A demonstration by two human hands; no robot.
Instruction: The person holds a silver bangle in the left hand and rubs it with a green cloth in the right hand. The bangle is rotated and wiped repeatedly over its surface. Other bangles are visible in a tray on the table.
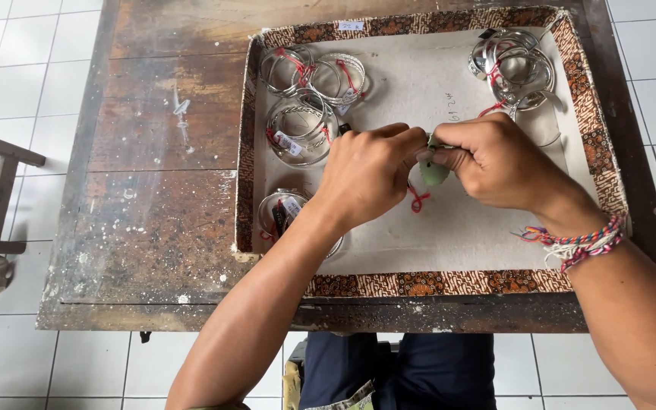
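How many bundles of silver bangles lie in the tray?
4: top-left bundle, one just below it, one bottom-left beside the left forearm, one top-right. The hands may hide more.

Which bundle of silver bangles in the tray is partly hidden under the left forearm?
The bundle at the tray's lower left, beside the left hand. The forearm crosses its right side, while the three other bundles lie fully exposed farther up the tray.

Both forearms extended forward, converging at centre. Left hand (370,175) curled, knuckles up, fingertips pinched. Right hand (495,163) curled, grip closed, fingertips meeting left.
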